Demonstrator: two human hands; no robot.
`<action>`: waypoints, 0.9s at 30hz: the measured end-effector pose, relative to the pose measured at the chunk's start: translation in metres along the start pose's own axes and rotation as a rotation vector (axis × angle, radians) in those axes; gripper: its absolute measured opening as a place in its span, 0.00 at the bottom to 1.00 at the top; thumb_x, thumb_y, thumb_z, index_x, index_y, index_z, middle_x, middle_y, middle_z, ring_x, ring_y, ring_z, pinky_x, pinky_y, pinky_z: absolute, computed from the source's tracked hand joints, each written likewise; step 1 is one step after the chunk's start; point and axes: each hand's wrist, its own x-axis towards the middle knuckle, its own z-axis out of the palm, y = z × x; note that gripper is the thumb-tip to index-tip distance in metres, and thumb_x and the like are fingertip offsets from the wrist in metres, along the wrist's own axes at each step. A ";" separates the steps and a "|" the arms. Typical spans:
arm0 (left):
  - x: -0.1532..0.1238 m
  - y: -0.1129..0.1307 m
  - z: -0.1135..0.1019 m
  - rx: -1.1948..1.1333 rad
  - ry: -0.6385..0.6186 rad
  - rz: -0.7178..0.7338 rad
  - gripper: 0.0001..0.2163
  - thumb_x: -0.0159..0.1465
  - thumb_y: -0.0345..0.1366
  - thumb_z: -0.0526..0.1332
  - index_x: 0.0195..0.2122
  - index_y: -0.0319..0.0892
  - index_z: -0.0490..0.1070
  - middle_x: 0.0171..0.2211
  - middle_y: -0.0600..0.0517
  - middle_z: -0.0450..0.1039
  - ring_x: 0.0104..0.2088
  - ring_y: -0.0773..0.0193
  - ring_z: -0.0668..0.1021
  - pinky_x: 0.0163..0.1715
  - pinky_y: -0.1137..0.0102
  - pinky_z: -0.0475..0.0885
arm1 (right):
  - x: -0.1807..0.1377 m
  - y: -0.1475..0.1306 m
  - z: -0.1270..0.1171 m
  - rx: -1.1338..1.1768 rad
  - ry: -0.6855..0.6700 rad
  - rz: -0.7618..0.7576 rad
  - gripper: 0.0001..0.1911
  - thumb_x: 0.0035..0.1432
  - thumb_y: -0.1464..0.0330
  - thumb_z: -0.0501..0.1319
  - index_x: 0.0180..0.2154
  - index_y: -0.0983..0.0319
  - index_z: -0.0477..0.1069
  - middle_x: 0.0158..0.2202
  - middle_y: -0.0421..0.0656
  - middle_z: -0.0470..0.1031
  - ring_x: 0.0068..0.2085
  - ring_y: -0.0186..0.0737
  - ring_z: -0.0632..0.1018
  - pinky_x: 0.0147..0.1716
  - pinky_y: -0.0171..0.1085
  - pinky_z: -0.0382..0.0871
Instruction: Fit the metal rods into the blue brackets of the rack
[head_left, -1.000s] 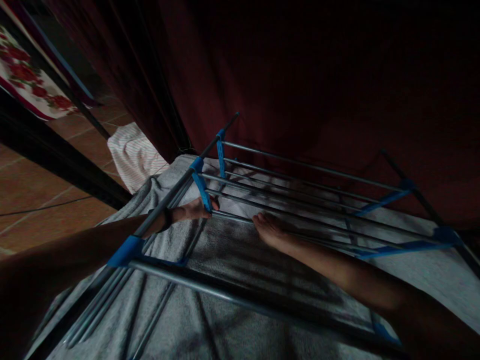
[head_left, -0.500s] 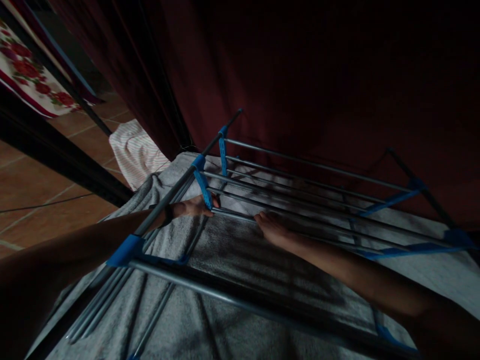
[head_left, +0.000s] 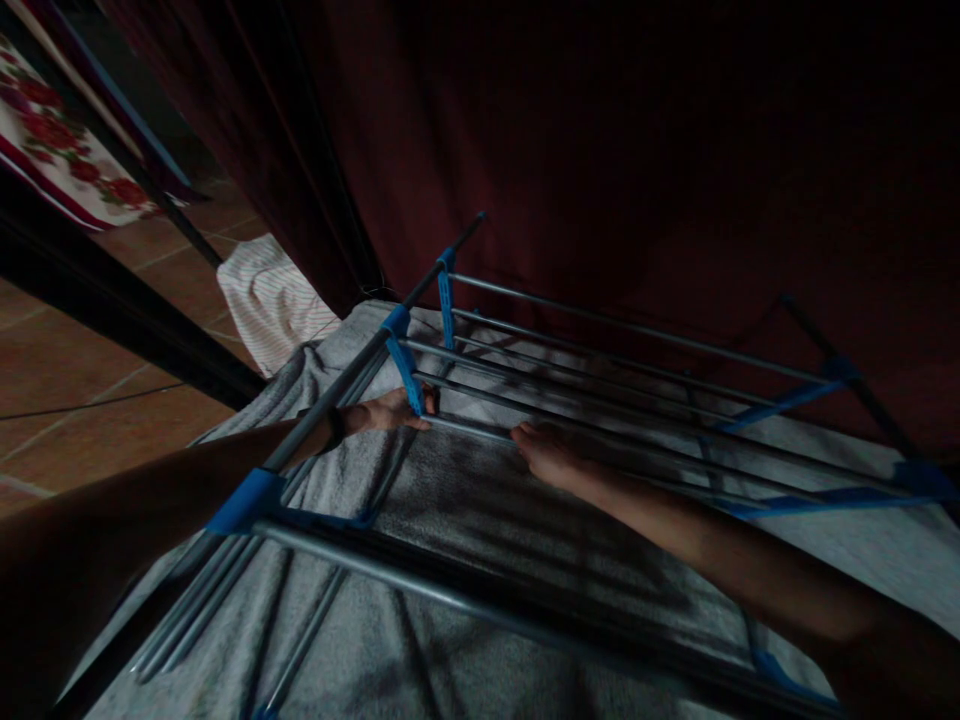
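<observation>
A metal rack with grey tubes and blue plastic joints [head_left: 246, 500] lies across a grey blanket [head_left: 442, 520]. My left hand [head_left: 394, 408] is closed around the lower end of a blue slotted bracket [head_left: 405, 372], where a thin rod [head_left: 472, 428] meets it. Farther right along that same rod, my right hand [head_left: 546, 455] grips it with curled fingers. The left arm passes under the rack's long side tube [head_left: 322, 405]. Part of the left fingers is hidden behind the bracket.
A dark red curtain [head_left: 585, 170] hangs behind the rack. Black bars [head_left: 127, 290] cross the left side, above a tiled floor [head_left: 97, 360]. A striped cloth [head_left: 274, 295] and a floral cloth [head_left: 64, 140] are at the left. Several loose tubes [head_left: 202, 610] lie at lower left.
Almost nothing differs. Both hands stay at the same bracket and rod, and the view has shifted very slightly.
</observation>
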 end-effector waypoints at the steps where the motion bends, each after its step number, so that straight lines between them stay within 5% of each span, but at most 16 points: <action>1: 0.000 0.000 0.000 0.001 -0.004 0.002 0.15 0.49 0.39 0.70 0.35 0.41 0.72 0.34 0.52 0.71 0.38 0.58 0.72 0.40 0.64 0.70 | 0.000 0.000 0.000 -0.002 -0.002 -0.002 0.18 0.59 0.81 0.50 0.49 0.63 0.65 0.50 0.49 0.70 0.44 0.42 0.73 0.41 0.38 0.63; 10: -0.005 0.004 0.003 -0.010 -0.004 0.030 0.14 0.52 0.41 0.69 0.36 0.41 0.73 0.39 0.50 0.72 0.42 0.57 0.73 0.46 0.62 0.69 | -0.001 0.000 -0.005 0.021 -0.005 0.019 0.14 0.63 0.79 0.52 0.47 0.61 0.66 0.50 0.47 0.71 0.46 0.39 0.72 0.42 0.35 0.62; 18: -0.010 0.007 0.009 -0.038 0.048 0.016 0.16 0.55 0.44 0.68 0.40 0.41 0.71 0.37 0.51 0.70 0.38 0.59 0.72 0.41 0.65 0.70 | 0.003 0.004 -0.009 0.033 -0.011 0.038 0.08 0.64 0.73 0.55 0.44 0.62 0.68 0.48 0.48 0.73 0.46 0.40 0.73 0.41 0.36 0.62; 27: -0.007 0.010 0.017 -0.065 0.109 0.009 0.26 0.48 0.53 0.73 0.42 0.43 0.73 0.36 0.50 0.72 0.40 0.56 0.73 0.44 0.62 0.72 | 0.005 0.009 -0.009 0.054 -0.011 0.108 0.12 0.67 0.69 0.53 0.49 0.61 0.70 0.49 0.48 0.76 0.48 0.41 0.76 0.45 0.36 0.63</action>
